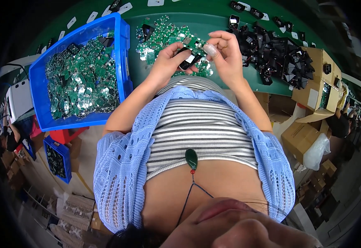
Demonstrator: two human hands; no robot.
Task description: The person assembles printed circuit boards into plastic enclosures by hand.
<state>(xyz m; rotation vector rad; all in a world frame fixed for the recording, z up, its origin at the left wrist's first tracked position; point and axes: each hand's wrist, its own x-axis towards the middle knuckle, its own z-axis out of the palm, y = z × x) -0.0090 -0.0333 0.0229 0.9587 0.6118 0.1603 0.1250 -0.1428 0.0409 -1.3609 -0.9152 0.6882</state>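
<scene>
Over the green bench, my left hand [168, 61] is closed on a black plastic housing [188, 62] with a pale rectangular patch. Just above the housing, a green circuit board [195, 43] is pinched between the thumb and fingers of my right hand [226, 56]. The board's lower left end meets or overlaps the housing; whether the two are joined I cannot tell. A light wrapping or cap covers the right thumb tip. Behind and below my hands lies a loose pile of green circuit boards [164, 35].
A blue bin [124, 53] full of circuit boards stands at left. Black plastic housings [271, 53] are heaped at right, beside an open cardboard box [313, 97]. White tags and black parts line the far green surface [213, 8]. A smaller blue crate [66, 163] sits lower left.
</scene>
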